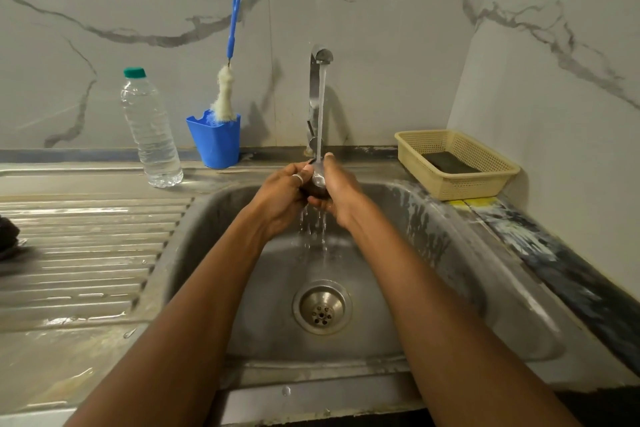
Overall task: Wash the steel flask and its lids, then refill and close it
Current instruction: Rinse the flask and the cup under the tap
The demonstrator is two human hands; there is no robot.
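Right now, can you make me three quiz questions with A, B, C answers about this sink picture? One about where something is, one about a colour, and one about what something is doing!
1. Where does the brush stand?
A. In the blue cup
B. In the basket
C. In the sink bowl

2. What colour is the water bottle's cap?
A. Red
B. Green
C. Yellow

3. What is the tap doing?
A. It is off
B. It is only dripping
C. It is running

Answers:
1. A, the brush has its fluffy white end down in the blue cup by the wall.
2. B, the water bottle wears a green cap.
3. C, a stream falls from the tap onto a small steel piece held by the left hand and right hand, and water spills into the sink.
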